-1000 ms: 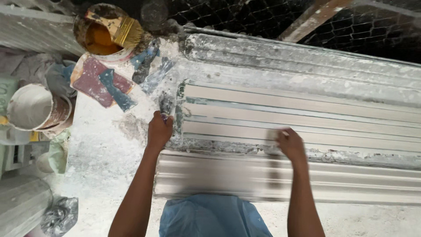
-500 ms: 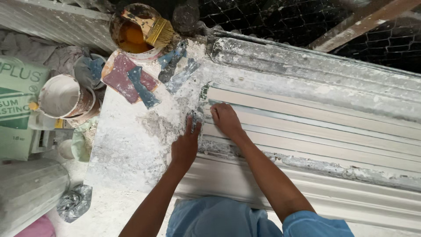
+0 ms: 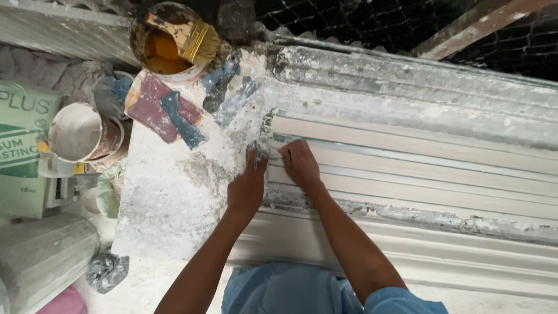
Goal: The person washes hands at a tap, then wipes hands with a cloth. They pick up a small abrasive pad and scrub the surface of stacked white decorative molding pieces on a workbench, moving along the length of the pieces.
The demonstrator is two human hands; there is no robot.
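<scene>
Bench: plaster-caked bench (image 3: 174, 197), bucket (image 3: 168, 40) with brush (image 3: 192, 38) at its far end.
Moulding: long ribbed plaster moulding (image 3: 418, 163) lying across it.
Left hand (image 3: 247, 186): fingers flat at the moulding's end, apparently gripping nothing.
Right hand (image 3: 299, 166): fingers spread, pressing the ribs.

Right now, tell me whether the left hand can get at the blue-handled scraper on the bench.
Probably yes. The left hand rests at the moulding's end, and the blue-handled scraper lies beyond it with only bare plaster-dusted bench between.
</scene>
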